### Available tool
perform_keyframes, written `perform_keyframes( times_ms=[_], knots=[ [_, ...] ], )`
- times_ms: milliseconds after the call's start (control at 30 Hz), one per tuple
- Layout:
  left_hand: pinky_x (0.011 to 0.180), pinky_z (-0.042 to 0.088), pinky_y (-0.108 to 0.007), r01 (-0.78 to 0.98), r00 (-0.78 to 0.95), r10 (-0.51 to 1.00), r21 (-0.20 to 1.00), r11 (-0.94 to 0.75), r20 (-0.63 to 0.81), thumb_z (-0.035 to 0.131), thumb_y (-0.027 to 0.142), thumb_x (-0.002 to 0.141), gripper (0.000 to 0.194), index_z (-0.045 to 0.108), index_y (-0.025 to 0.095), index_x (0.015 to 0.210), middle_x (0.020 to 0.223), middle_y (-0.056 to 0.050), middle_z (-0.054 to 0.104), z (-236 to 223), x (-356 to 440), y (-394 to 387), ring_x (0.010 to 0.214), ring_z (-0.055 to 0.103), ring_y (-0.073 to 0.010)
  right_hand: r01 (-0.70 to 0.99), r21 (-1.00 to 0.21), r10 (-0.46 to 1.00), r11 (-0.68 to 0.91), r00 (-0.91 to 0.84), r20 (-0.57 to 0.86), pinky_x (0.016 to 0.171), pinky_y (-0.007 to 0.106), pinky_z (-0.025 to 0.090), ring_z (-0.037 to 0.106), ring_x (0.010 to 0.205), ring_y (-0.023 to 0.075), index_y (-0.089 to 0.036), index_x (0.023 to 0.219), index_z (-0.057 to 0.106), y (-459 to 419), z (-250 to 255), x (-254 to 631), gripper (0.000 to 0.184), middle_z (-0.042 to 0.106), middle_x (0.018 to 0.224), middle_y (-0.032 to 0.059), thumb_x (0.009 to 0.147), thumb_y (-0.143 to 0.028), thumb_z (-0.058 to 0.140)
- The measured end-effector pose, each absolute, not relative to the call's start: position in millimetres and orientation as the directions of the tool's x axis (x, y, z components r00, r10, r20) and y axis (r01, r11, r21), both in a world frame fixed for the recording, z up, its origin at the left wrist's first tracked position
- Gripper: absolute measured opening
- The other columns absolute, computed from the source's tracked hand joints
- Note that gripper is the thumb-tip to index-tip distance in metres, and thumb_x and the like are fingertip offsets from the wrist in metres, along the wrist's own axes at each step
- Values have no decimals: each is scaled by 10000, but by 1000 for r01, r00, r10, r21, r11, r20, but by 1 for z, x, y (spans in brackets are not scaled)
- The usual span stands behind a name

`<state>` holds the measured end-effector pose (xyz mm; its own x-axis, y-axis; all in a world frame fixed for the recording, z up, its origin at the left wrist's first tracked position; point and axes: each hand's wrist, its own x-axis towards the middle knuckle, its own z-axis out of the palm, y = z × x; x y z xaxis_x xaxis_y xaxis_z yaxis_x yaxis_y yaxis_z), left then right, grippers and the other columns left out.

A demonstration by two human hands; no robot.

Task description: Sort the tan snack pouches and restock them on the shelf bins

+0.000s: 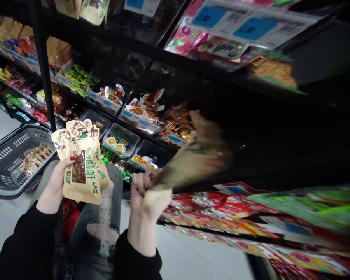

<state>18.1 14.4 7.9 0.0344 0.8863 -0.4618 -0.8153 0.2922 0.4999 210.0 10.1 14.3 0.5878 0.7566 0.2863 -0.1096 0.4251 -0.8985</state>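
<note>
My left hand point(56, 182) is closed on a fan of tan snack pouches point(83, 163) with green print and a clear window, held upright in front of my knees. My right hand point(147, 192) is closed on another tan pouch point(192, 157), which is smeared by motion and reaches up and right toward the dark shelf. Both arms wear black sleeves.
A grey plastic shopping basket point(6, 155) at the left holds more tan pouches. Dark store shelves point(140, 120) carry clear bins of wrapped snacks with blue price tags. Red and green packets point(251, 217) fill the lower right shelves. White tiled floor lies below.
</note>
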Motion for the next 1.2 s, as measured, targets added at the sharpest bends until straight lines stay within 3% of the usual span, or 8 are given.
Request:
perform_keyframes(
  times_ms=[100, 200, 333, 400, 633, 800, 967, 1200],
  knots=[
    [848, 568, -398, -800, 4, 896, 536, 269, -444, 696, 170, 620, 524, 636, 138, 1140, 975, -89, 757, 8, 19, 14, 941, 702, -314, 375, -828, 479, 417, 683, 551, 500, 265, 338, 434, 517, 114, -212, 629, 536, -1, 21, 212, 269, 473, 566, -35, 857, -342, 597],
    [847, 561, -370, -749, -79, 926, 635, 189, -368, 729, 169, 615, 524, 642, 147, 1132, 977, -72, 756, 9, 25, 14, 920, 705, -288, 828, -434, 315, 354, 332, 889, 586, 297, 429, 566, 626, 153, -221, 805, 642, -19, 32, 203, 133, 620, 692, 19, 895, -230, 543],
    [837, 547, -366, -607, -224, 951, 794, 34, -212, 742, 223, 625, 434, 678, 133, 1045, 967, -66, 751, 8, 36, 13, 912, 693, -276, 856, 138, 363, 498, -350, 863, 690, 308, 494, 621, 739, 168, -191, 918, 688, -36, 44, 175, 140, 690, 794, 31, 786, -144, 684],
    [840, 534, -359, -521, -307, 942, 852, -49, -134, 711, 237, 631, 355, 699, 135, 971, 947, -65, 748, 7, 38, 13, 928, 678, -271, 801, 232, 331, 551, -465, 821, 717, 328, 492, 605, 762, 177, -159, 891, 706, -37, 45, 160, 129, 694, 793, 38, 773, -212, 711],
    [781, 524, -310, -405, -337, 941, 907, -113, -33, 668, 208, 633, 212, 697, 179, 841, 914, -34, 731, 3, 37, 15, 869, 662, -231, 825, -219, 660, 522, -228, 716, 807, 390, 457, 521, 912, 223, -213, 922, 635, -21, 34, 151, 85, 653, 891, 67, 851, -222, 589],
    [821, 514, -298, -369, -328, 944, 917, -154, 26, 703, 184, 622, 276, 694, 175, 897, 932, -30, 739, -5, 38, 15, 894, 673, -220, 814, -521, 898, 256, -1, 440, 825, 480, 467, 559, 1008, 315, -184, 1254, 494, -9, 41, 162, 709, 634, 1132, 145, 660, -475, 750],
    [799, 533, -310, -434, -253, 964, 900, -39, -80, 757, 160, 601, 332, 694, 149, 926, 960, -55, 750, -6, 36, 14, 895, 690, -246, 651, -758, 983, -37, 160, 89, 640, 328, 461, 620, 685, 215, -231, 899, 600, -1, 50, 189, 393, 701, 778, 8, 605, -425, 775],
    [879, 548, -383, -726, -86, 975, 684, 78, -203, 763, 182, 591, 468, 671, 182, 1050, 975, -55, 758, 8, 29, 8, 976, 691, -294, 253, -967, 866, 30, 476, 152, 691, 321, 483, 609, 736, 190, -191, 850, 589, 25, 12, 240, 395, 684, 856, 40, 616, -479, 726]
  ],
)
